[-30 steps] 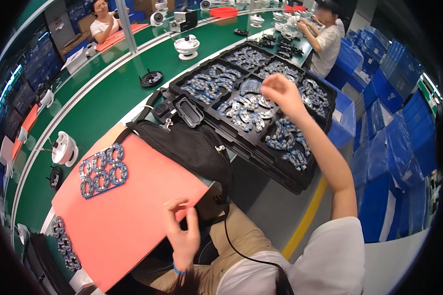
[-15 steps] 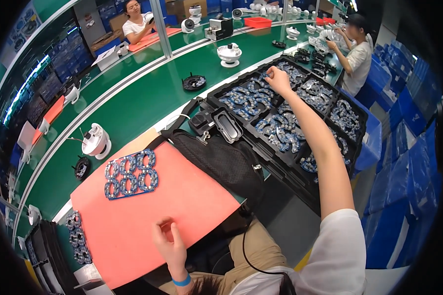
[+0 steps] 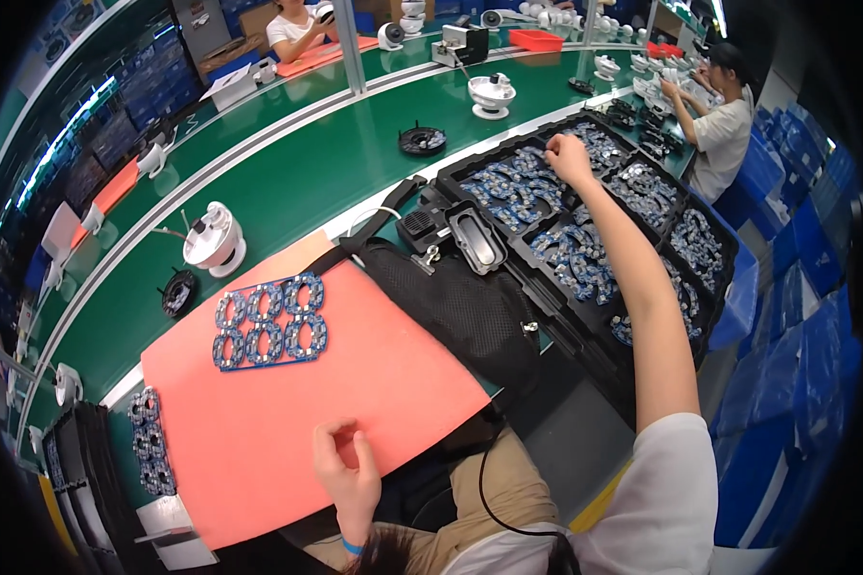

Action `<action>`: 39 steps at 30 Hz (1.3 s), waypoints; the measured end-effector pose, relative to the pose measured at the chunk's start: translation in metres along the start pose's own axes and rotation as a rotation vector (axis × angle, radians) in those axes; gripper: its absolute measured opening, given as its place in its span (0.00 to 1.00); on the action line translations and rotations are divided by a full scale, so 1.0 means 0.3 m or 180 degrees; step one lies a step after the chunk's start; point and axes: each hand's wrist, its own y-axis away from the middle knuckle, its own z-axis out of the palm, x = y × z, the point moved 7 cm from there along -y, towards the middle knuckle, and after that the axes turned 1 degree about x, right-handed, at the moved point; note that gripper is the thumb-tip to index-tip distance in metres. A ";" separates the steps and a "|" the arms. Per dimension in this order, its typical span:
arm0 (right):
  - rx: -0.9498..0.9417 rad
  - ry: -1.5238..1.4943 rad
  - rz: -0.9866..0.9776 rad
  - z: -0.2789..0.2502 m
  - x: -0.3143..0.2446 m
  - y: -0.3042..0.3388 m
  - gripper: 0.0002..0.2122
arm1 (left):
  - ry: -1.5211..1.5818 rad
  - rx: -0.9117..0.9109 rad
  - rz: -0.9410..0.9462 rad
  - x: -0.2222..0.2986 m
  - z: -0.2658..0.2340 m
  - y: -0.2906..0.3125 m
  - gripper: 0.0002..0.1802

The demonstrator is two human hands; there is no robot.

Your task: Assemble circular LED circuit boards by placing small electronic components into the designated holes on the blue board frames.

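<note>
My right hand (image 3: 571,161) is stretched out over the far part of a black divided tray (image 3: 519,240). Its fingers are bent and drawn together above heaps of small curved blue circuit boards (image 3: 513,187); whatever is between the fingertips is hidden. My left hand (image 3: 348,468) hovers at the near edge of a salmon-coloured mat (image 3: 374,369), fingers curved and thumb apart, with nothing in it. Farther up the mat lies a panel of joined ring-shaped blue circuit boards (image 3: 265,335). Another such panel (image 3: 150,441) rests beside the mat's left edge.
A black mesh bag (image 3: 451,311) lies between mat and tray. White domed devices (image 3: 491,96) and black round parts (image 3: 422,140) stand on the green curved table (image 3: 307,168). Black stacked trays (image 3: 91,479) sit at the left. A co-worker (image 3: 719,134) works at the far right, another across the table.
The view has swung a little, so most things sit farther right in it. My right hand stays over the tray with fingers together; my left hand stays by the mat's near edge.
</note>
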 end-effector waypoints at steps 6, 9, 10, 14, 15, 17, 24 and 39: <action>0.0363 -0.0152 -0.0765 -0.077 -0.090 -0.004 0.06 | 0.0412 0.0211 0.0131 -0.022 -0.030 -0.003 0.05; 0.0050 -0.1029 -0.0803 -0.114 -0.372 0.039 0.05 | 0.0432 0.0445 0.0022 -0.044 -0.116 -0.008 0.05; 0.0142 -0.1502 -0.1152 -0.136 -0.469 0.055 0.06 | 0.0404 0.0506 0.0041 -0.051 -0.145 -0.014 0.05; -0.0747 -0.2168 -0.1683 -0.156 -1.007 0.228 0.05 | -0.0065 0.0651 0.0041 -0.111 -0.291 -0.042 0.07; -0.0858 -0.2228 -0.2089 -0.142 -1.127 0.281 0.05 | -0.0268 0.0632 0.0036 -0.123 -0.317 -0.044 0.07; -0.1305 -0.2423 -0.2503 -0.064 -1.328 0.390 0.05 | -0.0221 0.0720 -0.0124 -0.168 -0.354 -0.037 0.08; -0.1547 -0.0450 -0.2717 0.287 -1.573 0.580 0.13 | 0.0681 0.0778 -0.0178 -0.245 -0.336 -0.036 0.10; -0.4607 -0.3385 -0.0563 -0.010 -1.526 0.924 0.11 | 0.3643 0.0754 -0.0878 -0.257 -0.338 -0.083 0.25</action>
